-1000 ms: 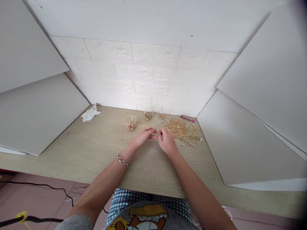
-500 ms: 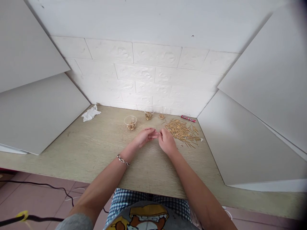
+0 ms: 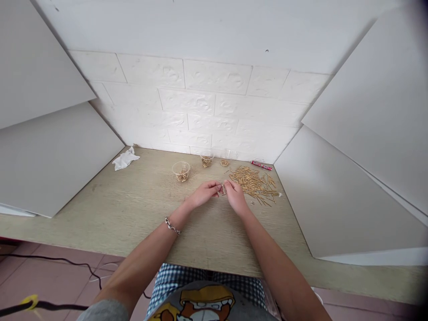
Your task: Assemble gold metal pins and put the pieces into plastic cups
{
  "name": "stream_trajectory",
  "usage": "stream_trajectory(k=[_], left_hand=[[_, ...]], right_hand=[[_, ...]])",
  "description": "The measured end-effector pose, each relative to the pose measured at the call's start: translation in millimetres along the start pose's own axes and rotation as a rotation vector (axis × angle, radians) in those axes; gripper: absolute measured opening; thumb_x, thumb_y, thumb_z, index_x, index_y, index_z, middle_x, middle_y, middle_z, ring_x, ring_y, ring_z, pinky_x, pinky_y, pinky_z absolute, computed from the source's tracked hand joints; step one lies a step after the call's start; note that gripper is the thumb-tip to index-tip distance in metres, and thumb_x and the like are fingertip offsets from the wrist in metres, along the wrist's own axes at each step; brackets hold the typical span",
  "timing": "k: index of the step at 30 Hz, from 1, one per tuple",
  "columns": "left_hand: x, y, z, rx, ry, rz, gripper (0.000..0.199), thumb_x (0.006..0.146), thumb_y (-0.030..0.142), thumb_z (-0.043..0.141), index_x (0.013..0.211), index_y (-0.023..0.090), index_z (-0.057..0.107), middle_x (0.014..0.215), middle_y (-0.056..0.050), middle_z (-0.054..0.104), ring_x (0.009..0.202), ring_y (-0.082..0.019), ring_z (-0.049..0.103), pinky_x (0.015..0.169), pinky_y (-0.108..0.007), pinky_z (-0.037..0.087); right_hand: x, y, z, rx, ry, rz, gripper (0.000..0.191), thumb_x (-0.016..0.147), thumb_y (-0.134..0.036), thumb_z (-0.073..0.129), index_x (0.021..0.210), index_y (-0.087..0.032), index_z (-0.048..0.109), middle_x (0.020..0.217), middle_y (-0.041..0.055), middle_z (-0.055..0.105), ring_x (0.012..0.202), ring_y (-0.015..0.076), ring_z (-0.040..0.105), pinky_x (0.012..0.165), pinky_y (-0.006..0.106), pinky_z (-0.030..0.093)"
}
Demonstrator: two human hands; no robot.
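Note:
My left hand point(image 3: 204, 194), a bracelet at its wrist, and my right hand point(image 3: 236, 196) meet fingertip to fingertip above the table. Both are closed in a pinch around a small gold-coloured pin point(image 3: 224, 192), partly covered by the fingers; its details are too small to make out. Just beyond and right of my right hand lies a loose pile of thin gold-coloured pins point(image 3: 250, 182). A clear round cup point(image 3: 181, 171) with small gold-coloured pieces in it stands beyond my left hand.
At the back stand another clear cup point(image 3: 207, 160) and a smaller container point(image 3: 224, 163), both holding gold-coloured pieces. A red tube point(image 3: 261, 165) lies behind the pile, crumpled white tissue point(image 3: 125, 158) at far left. Grey-white panels point(image 3: 351, 196) flank the table point(image 3: 133, 209).
My left hand's outstretched fingers have curled into a pinch. My right hand has shifted slightly right, and the small pin now shows between the fingertips.

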State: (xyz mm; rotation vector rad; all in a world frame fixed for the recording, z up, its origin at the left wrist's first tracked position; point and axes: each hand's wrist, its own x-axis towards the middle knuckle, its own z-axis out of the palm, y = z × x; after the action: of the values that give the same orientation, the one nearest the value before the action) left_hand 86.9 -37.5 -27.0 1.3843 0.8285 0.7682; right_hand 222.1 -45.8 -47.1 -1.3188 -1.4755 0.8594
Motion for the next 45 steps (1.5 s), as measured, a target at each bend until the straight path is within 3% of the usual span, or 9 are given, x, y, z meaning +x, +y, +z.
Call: stream_trajectory(k=[3, 9, 18, 26, 34, 45], left_hand=[[0, -1, -0.2, 0.032, -0.035, 0.035, 0.025, 0.075, 0.037, 0.051, 0.069, 0.013, 0.053, 0.069, 0.001, 0.053, 0.061, -0.007, 0.046, 0.062, -0.021, 0.037], [1, -5, -2.0, 0.062, -0.069, 0.060, 0.025, 0.077, 0.037, 0.048, 0.070, 0.013, 0.052, 0.070, 0.001, 0.052, 0.064, -0.008, 0.045, 0.062, -0.022, 0.036], [3, -8, -2.9, 0.104, -0.077, 0.089, 0.025, 0.078, 0.036, 0.046, 0.071, 0.013, 0.051, 0.070, 0.001, 0.050, 0.064, -0.008, 0.044, 0.061, -0.021, 0.037], [1, -8, -4.8, 0.411, 0.016, 0.145, 0.023, 0.081, 0.032, 0.040, 0.072, 0.014, 0.053, 0.067, 0.002, 0.050, 0.062, -0.008, 0.044, 0.062, -0.021, 0.037], [-6, 5, -2.8, 0.788, 0.107, 0.265, 0.021, 0.081, 0.023, 0.040, 0.072, 0.015, 0.057, 0.070, 0.000, 0.056, 0.067, -0.011, 0.047, 0.064, -0.023, 0.036], [-5, 0, 2.9, 0.910, 0.177, 0.308, 0.021, 0.081, 0.018, 0.039, 0.067, 0.015, 0.055, 0.067, -0.001, 0.054, 0.067, -0.011, 0.048, 0.065, -0.023, 0.037]], right_hand=[[1, 2, 1, 0.116, -0.060, 0.044, 0.033, 0.078, -0.038, 0.036, 0.051, -0.019, 0.038, 0.046, -0.0043, 0.036, 0.046, 0.0101, 0.033, 0.047, 0.024, 0.027], [2, 7, 2, 0.260, -0.061, 0.128, 0.030, 0.074, -0.037, 0.041, 0.049, -0.020, 0.036, 0.041, -0.0059, 0.031, 0.040, 0.0086, 0.028, 0.042, 0.024, 0.025], [2, 10, 2, 0.288, -0.074, 0.152, 0.026, 0.072, -0.034, 0.043, 0.051, -0.020, 0.037, 0.042, -0.0064, 0.030, 0.038, 0.0073, 0.027, 0.039, 0.023, 0.023], [0, 2, 2, 0.404, -0.172, 0.237, 0.023, 0.072, -0.031, 0.041, 0.053, -0.021, 0.035, 0.041, -0.0072, 0.027, 0.034, 0.0073, 0.023, 0.035, 0.023, 0.020], [1, 5, -1, 0.156, -0.113, 0.134, 0.025, 0.072, -0.034, 0.041, 0.052, -0.021, 0.033, 0.043, -0.0059, 0.028, 0.041, 0.0092, 0.028, 0.041, 0.024, 0.024], [1, 12, 2, 0.021, -0.083, 0.053, 0.026, 0.075, -0.037, 0.037, 0.055, -0.021, 0.034, 0.045, -0.0048, 0.031, 0.046, 0.0114, 0.034, 0.045, 0.024, 0.027]])
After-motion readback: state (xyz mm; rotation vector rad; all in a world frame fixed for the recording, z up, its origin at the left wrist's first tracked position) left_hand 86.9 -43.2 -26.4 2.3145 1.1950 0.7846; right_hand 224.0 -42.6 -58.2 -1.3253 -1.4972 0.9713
